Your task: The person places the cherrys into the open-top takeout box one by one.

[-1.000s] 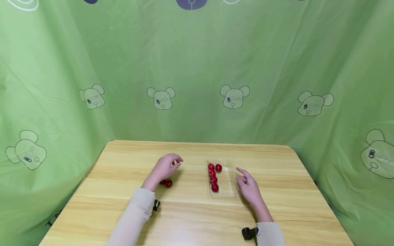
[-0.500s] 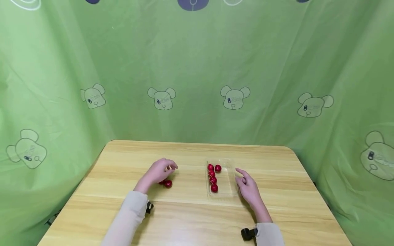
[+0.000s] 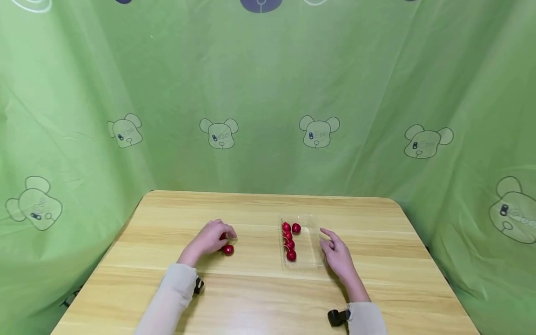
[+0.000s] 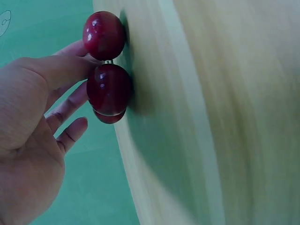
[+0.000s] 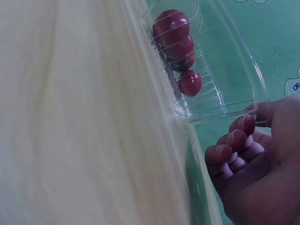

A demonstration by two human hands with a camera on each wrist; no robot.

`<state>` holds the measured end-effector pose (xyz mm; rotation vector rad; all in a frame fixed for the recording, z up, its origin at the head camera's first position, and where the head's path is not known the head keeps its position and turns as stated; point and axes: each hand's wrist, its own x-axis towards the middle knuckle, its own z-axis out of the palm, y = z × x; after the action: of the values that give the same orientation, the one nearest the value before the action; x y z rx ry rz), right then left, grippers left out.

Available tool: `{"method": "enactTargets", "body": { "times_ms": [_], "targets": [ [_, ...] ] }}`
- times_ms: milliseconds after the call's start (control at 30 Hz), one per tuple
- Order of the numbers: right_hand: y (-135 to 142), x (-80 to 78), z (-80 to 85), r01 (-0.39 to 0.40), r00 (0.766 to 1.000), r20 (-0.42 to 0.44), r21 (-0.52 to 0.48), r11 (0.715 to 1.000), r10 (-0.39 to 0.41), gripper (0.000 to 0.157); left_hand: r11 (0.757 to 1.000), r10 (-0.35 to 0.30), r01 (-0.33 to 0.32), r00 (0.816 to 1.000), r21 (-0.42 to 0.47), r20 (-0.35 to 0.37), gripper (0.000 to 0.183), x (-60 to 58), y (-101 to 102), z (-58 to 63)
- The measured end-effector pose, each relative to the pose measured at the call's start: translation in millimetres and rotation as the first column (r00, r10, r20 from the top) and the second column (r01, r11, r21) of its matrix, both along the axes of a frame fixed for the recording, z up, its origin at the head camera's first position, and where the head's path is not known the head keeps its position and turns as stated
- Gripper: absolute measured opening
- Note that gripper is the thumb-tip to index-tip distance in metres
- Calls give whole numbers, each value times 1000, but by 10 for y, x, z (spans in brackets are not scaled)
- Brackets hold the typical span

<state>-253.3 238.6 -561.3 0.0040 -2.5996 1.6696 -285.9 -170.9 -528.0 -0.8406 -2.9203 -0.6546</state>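
On the left of the table my left hand (image 3: 208, 237) reaches over several dark red cherries (image 3: 228, 250). In the left wrist view its thumb (image 4: 77, 68) and a forefinger run in behind the cherries (image 4: 109, 89), which hide the tips; I cannot tell whether they pinch one. Its other fingers (image 4: 72, 131) are spread apart. My right hand (image 3: 338, 256) lies at the right side of a clear plastic box (image 3: 311, 266), fingers loosely curled and fingertips right at its rim. Several red cherries (image 3: 289, 244) line the box's left side, and a single cherry (image 3: 296, 228) lies beside that row.
The wood-grain table (image 3: 268, 298) ends at a green curtain (image 3: 268, 167) printed with bear heads, which also hangs at both sides. A black wrist camera (image 3: 337, 318) sits on the right wrist, another black wrist camera (image 3: 198, 285) on the left.
My left hand has come back to the left and towards me, from beyond the loose cherries down onto them. The right hand and the box have stayed in place.
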Motion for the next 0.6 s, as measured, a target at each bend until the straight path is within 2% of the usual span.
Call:
{"method": "enactTargets", "body": {
  "times_ms": [367, 600],
  "targets": [
    [1, -9, -7, -2, 1000, 1, -6, 1000, 2, 44, 1000, -15, 14, 998, -22, -59, 16, 3, -16, -58],
    [3, -7, -10, -1, 1000, 2, -10, 1000, 1, 43, 999, -17, 15, 999, -44, -34, 20, 1, -34, -77]
  ]
}}
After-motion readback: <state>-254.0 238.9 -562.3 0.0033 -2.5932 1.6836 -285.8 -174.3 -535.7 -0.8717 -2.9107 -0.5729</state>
